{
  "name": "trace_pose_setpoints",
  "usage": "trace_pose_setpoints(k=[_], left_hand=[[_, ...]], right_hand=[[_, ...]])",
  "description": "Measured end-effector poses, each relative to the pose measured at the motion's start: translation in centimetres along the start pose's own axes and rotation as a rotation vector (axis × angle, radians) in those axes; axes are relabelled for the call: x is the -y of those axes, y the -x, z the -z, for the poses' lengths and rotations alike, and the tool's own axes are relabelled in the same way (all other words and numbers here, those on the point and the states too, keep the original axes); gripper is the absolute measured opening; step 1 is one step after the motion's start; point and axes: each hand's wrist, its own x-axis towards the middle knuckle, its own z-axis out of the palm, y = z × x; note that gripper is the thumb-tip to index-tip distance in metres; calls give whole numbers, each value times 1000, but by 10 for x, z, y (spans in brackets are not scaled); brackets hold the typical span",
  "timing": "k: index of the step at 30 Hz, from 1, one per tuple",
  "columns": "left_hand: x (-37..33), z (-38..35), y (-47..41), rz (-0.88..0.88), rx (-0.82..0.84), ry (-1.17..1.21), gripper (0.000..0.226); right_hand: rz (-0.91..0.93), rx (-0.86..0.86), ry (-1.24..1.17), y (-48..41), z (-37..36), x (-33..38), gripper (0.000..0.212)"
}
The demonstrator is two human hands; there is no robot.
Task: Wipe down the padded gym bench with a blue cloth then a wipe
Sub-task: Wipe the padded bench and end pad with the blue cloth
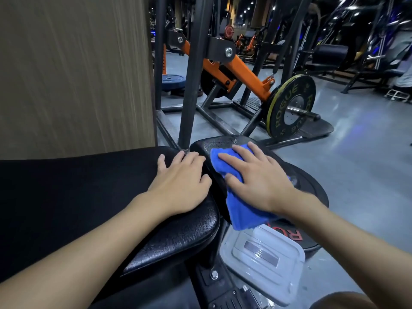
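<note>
The blue cloth (pixel 239 204) is spread over the small seat pad (pixel 214 141) of the padded gym bench (pixel 66 197). It covers the near right part of that pad, and its lower end is draped past the pad's near edge and hangs free. The cloth is pressed down by the right hand (pixel 263 179), which is laid flat on top of it with the palm down. The fingers (pixel 229 158) are held straight and spread apart, pointing away and to the left, and nothing is curled round the fabric. The right forearm is stretched in from the lower right corner. A glossy, wet-looking patch is seen on the seat pad just beyond the cloth's far edge.

The left hand (pixel 180 186) is laid palm down on the long black back pad, at its right end, just beside the gap between the two pads. Its fingers are relaxed and slightly spread, and nothing is held. The left forearm is extended across the pad from the lower left corner.

Below the hanging end of the cloth, a clear plastic lidded container (pixel 263 259) is set. A black weight plate with red lettering (pixel 312 192) lies flat beneath the right wrist. Further off, a black plate marked ROGUE (pixel 292 105) is loaded on an orange lever arm (pixel 247 74) of a dark steel frame. A wood-grain panel (pixel 73 74) fills the upper left.
</note>
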Motion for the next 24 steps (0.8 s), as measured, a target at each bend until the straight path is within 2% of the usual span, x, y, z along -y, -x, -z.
trace_pose_setpoints(k=[3,7,11,16,21,24], left_hand=[[1,-2,-2,3,11,-21,55],[3,-3,-4,20,10,-22,63],[3,-1,-3,26,16,-18,71],[5,0,-4,35,27,-7,74],[6,0,-4,33,30,-3,74],[4,1,-1,20,28,11,74]], right_hand=[[-20,45,-46,-46,-4,-10,56],[-69,78,-89,-105,-12,-22,60],[-99,111,-94,-129,-14,-25,55],[-54,65,-111,-88,-11,-31,56],[-34,-26,-48,-13,-2,-38,74],[-26,-60,8,22,-2,-46,70]])
